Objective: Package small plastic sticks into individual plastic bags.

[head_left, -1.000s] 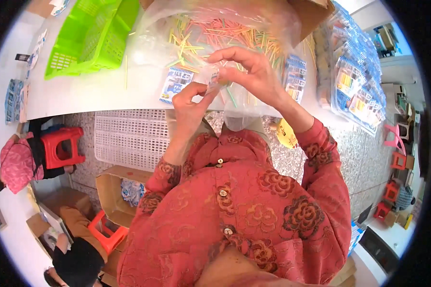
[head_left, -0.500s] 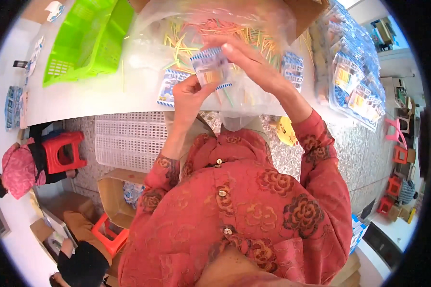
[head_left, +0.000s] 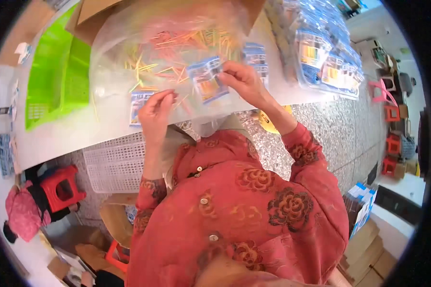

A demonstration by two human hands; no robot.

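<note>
My right hand (head_left: 246, 83) pinches the upper right edge of a small blue-and-white packet (head_left: 207, 87) with a yellow-orange picture or window. It holds the packet up over a clear plastic sheet at the table's near side. To its left my left hand (head_left: 154, 115) is closed, thumb and fingertips pressed together; anything between them is too small to make out. Beside and partly under that hand lie similar flat packets (head_left: 138, 103). Beyond both hands, thin coloured sticks (head_left: 177, 43), pink, yellow, orange and green, lie loose on the clear plastic sheet (head_left: 112, 57).
At the left of the white table (head_left: 72, 131) stands a green basket (head_left: 67, 76). More packets (head_left: 256, 60) lie right of my right hand. Filled packets pile up in a clear tray (head_left: 316, 57) at the far right. Below are a white crate (head_left: 115, 162) and red stools (head_left: 64, 189); people sit at left.
My left hand has let go of the packet and moved away to the left. The packet stays in my right hand, now gripped at its upper right edge. The whole view has turned and shifted.
</note>
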